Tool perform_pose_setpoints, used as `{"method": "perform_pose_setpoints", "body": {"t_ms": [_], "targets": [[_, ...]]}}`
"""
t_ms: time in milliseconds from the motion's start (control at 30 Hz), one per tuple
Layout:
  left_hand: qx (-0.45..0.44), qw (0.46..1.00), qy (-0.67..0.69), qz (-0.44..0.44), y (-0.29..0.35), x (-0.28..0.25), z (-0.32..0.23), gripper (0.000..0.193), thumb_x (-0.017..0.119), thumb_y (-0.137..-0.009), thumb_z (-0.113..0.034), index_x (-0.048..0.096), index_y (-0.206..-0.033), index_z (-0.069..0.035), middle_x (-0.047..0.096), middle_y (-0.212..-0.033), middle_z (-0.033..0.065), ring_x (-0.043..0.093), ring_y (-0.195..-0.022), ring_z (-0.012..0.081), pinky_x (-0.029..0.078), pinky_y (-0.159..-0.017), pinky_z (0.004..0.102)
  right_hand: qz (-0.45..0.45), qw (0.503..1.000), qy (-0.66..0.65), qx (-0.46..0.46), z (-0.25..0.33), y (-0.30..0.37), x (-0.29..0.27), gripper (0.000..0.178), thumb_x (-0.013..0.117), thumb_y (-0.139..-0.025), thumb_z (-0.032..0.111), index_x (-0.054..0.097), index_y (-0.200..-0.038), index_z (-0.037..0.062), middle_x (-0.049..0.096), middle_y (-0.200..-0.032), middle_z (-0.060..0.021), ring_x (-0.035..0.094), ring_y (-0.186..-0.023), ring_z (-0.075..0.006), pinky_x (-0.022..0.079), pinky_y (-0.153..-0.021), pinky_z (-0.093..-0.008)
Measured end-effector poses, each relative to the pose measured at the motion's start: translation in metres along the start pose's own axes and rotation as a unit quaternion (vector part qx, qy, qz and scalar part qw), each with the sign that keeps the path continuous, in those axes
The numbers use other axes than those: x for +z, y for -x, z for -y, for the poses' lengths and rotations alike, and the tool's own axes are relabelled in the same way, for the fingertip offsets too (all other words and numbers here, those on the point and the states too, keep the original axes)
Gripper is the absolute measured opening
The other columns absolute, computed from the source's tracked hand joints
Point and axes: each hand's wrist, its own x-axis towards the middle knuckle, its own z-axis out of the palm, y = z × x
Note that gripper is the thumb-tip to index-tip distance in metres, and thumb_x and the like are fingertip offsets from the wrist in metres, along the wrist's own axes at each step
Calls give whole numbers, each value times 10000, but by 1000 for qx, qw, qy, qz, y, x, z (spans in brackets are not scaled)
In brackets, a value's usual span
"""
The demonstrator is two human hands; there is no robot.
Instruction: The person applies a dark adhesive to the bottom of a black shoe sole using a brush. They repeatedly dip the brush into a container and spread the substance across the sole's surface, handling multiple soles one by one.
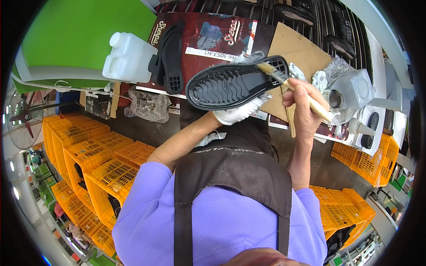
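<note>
A black shoe sole [222,86] lies across my white-gloved left hand [239,113], its hollow inner side with wavy ridges turned up. The gloved fingers are mostly hidden beneath the sole, which they support from below. My bare right hand [305,99] is closed around the pale wooden handle of a paintbrush [276,73]. The brush's yellowish bristles are over one end of the sole and look to be touching it. The inside of the sole shines as if wet in places.
More black soles [172,62] lie on the dark red cardboard at left, beside a white plastic jug [133,57]. At right are a clear plastic container [355,88] in crumpled film and a white squeeze bottle [360,127]. Orange crates [106,177] stack behind me on both sides.
</note>
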Motion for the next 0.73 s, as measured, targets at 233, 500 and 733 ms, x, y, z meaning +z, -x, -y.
{"method": "perform_pose_setpoints", "body": {"t_ms": [233, 500, 733], "targets": [[66, 997, -41, -24, 0, 3, 13, 261, 613, -840, -142, 581, -1080, -44, 624, -980, 88, 591, -874, 216, 466, -758, 328, -44, 997, 60, -15, 1, 2, 7, 148, 586, -855, 57, 642, -946, -45, 636, -682, -87, 576, -544, -90, 467, -507, -193], [-69, 969, 236, 8, 3, 0, 3, 485, 697, -760, -167, 480, -1183, -74, 564, -1084, 56, 532, -1017, 166, 419, -903, 319, 55, 998, 28, -33, 13, 19, 43, 110, 611, -801, 9, 647, -888, -48, 650, -730, -109, 619, -579, -124, 486, -531, -218], [-2, 971, 223, 89, 21, 8, 41, 153, 544, -866, -171, 454, -763, -102, 488, -731, -17, 485, -703, 94, 417, -642, 247, 160, 986, -21, -43, 21, 13, 56, 129, 589, -827, 51, 649, -907, -30, 647, -724, -101, 626, -601, -145, 479, -538, -218]]}}
